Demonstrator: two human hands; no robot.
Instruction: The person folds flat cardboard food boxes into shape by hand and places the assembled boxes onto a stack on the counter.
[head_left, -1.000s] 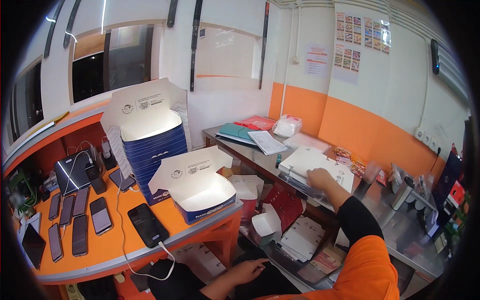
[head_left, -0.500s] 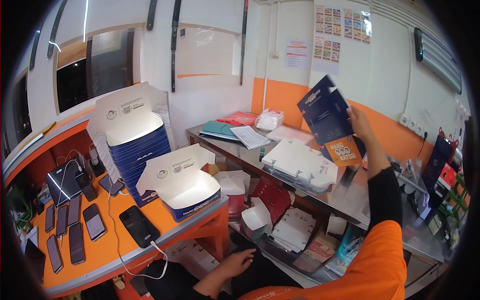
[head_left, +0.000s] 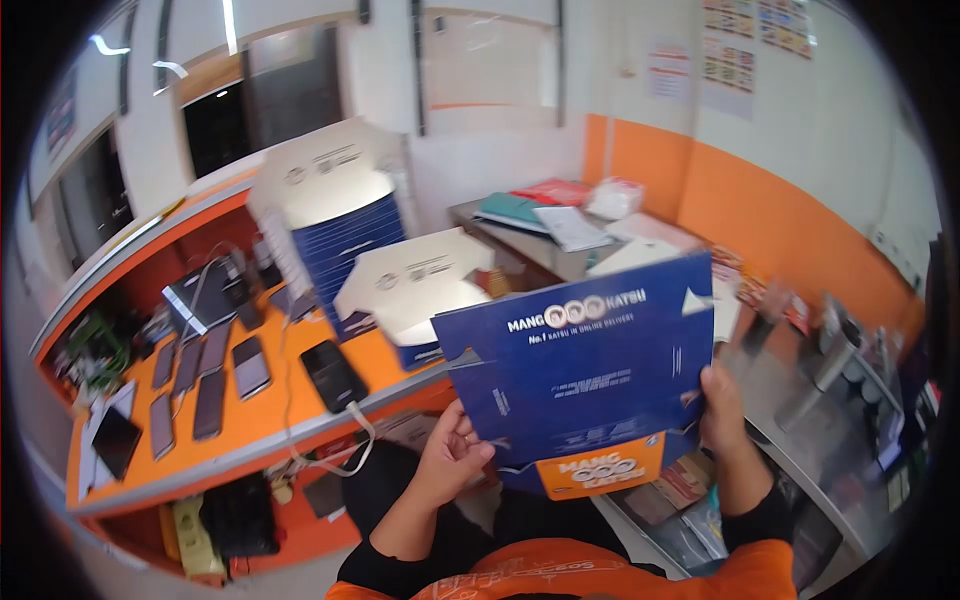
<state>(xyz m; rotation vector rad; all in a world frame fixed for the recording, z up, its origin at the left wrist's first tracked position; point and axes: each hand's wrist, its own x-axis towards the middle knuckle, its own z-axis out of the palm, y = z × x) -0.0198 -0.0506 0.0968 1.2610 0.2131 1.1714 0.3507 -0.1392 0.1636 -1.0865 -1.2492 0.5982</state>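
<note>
A flat, unfolded blue food box [head_left: 590, 370] with an orange flap and white "Mang Katsu" lettering is upright in front of me. Its right edge is gripped by my right hand [head_left: 722, 412]. My left hand [head_left: 452, 462] is at the lower left edge, thumb and fingers apart and slightly bent; whether it touches the cardboard is hard to tell. Beyond the sheet, a folded box [head_left: 415, 290] with a raised white lid stands on the orange counter [head_left: 270, 425], partly hidden. Behind it rises a tall stack of nested blue boxes [head_left: 345, 245].
Several phones [head_left: 252, 367] lie on the counter at left, and a black phone [head_left: 333, 375] with a white cable lies near its edge. A metal table [head_left: 790, 410] runs along the right, with folders [head_left: 512, 212] and a plastic bag [head_left: 614, 198] at its far end.
My right hand has brought the flat box from above the metal table down and left, in front of me. My left hand has risen from my lap to its left edge. The view has turned left.
</note>
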